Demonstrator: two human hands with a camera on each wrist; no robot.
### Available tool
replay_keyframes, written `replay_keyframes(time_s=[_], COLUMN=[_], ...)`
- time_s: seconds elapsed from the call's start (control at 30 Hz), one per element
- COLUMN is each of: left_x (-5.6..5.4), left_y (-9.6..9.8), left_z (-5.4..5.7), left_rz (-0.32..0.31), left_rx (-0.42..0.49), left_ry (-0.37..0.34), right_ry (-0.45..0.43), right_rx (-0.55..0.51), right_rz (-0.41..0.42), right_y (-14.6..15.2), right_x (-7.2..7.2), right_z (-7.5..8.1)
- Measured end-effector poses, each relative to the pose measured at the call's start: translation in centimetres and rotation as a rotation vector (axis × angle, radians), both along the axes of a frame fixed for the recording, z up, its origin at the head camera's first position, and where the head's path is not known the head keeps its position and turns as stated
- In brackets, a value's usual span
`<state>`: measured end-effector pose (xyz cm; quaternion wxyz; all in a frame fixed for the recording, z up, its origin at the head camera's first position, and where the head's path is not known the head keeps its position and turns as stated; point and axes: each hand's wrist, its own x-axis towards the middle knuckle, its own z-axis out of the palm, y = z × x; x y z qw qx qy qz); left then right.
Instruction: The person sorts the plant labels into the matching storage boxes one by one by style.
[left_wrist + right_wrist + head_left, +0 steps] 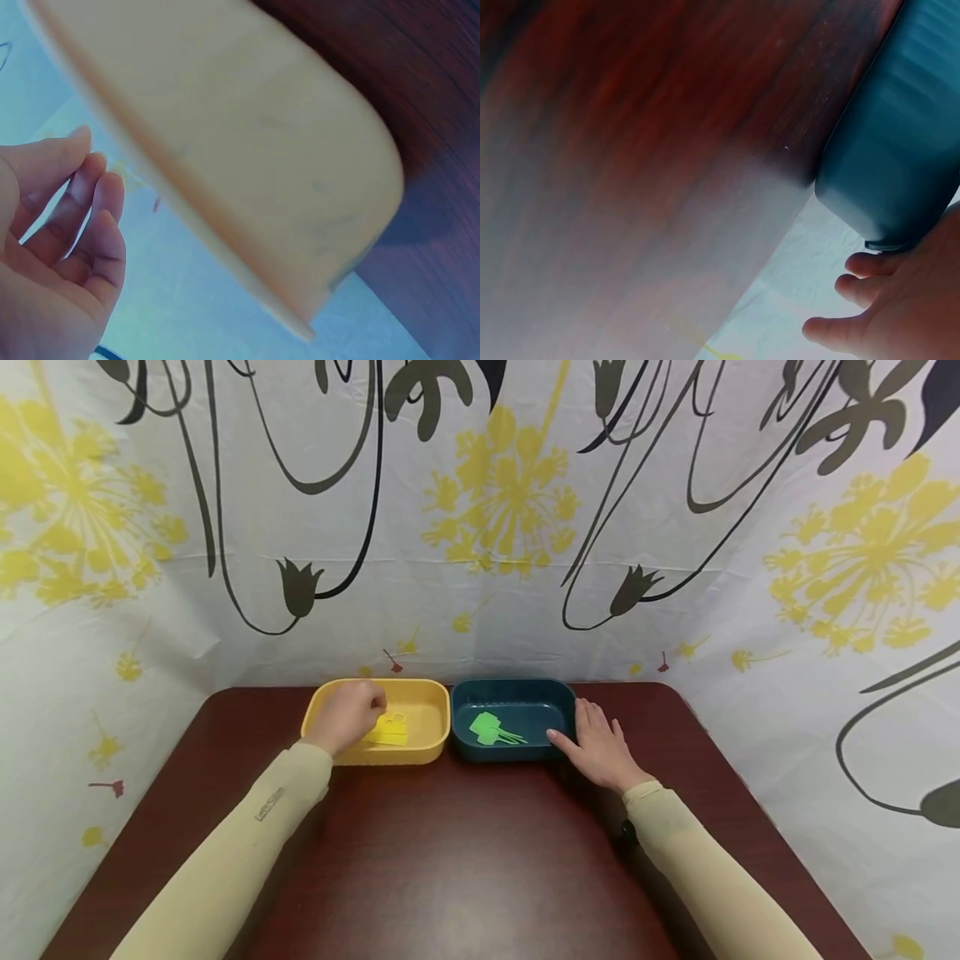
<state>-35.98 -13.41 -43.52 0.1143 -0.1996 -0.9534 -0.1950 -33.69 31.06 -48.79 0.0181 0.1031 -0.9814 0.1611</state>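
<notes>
My left hand (pixel 350 714) hovers over the left part of a yellow tray (pixel 427 758), its fingers loosely bent. In the left wrist view the thumb and fingertips (pixel 84 142) come close together beside the tray's wall, and nothing shows between them. Flat yellow pieces (pixel 388 732), some with small ring shapes, lie in this tray, partly behind the hand. Beside it stands a dark blue tray (pixel 487 755) with several bright green pieces (pixel 491 728) that have broad heads and thin stems. My right hand (pixel 600 747) rests on the blue tray's right end with straight fingers.
Both trays stand side by side at the far edge of a dark red-brown table (pixel 465 860). White cloth with yellow and grey plant prints (pixel 510 502) hangs behind the table and along its sides.
</notes>
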Motion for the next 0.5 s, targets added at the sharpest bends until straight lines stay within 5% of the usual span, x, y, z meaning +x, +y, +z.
replay_keyframes(time_s=[0.23, 0.5], left_x=[1.3, 2.6], left_y=[0.2, 1.1], left_z=[1.1, 1.3], left_rz=[0.076, 0.101], left_rx=[0.044, 0.165], left_ry=[0.06, 0.212], right_ry=[0.005, 0.057], right_rx=[-0.016, -0.009], right_rz=[0.0, -0.014], right_y=[0.2, 0.3], right_x=[0.0, -0.4], right_z=[0.4, 1.1])
